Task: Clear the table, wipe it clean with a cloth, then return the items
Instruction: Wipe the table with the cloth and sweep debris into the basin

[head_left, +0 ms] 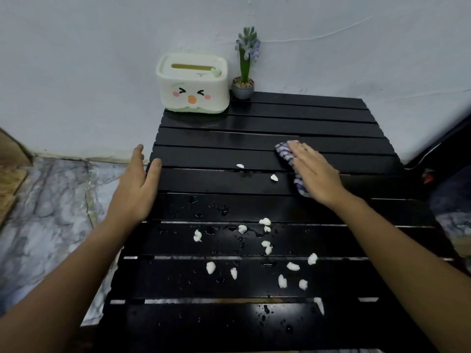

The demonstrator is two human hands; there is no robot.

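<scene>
A black slatted table [318,118] fills the middle of the view. My right hand [314,171] lies flat on a blue-and-white striped cloth [284,150], pressing it onto the table's right side. My left hand [139,186] is open at the table's left edge, thumb resting on a slat, holding nothing. Several white crumbs [265,221] and water drops lie scattered on the near slats. A cream tissue box with a cartoon face [193,84] stands at the far left corner, with a small potted plant with purple flowers [244,82] just right of it.
A pale wall rises directly behind the table. Marble-patterned floor [46,212] lies to the left, with a wooden board [10,179] at the far left edge. Dark objects and a cable [430,151] sit to the right of the table.
</scene>
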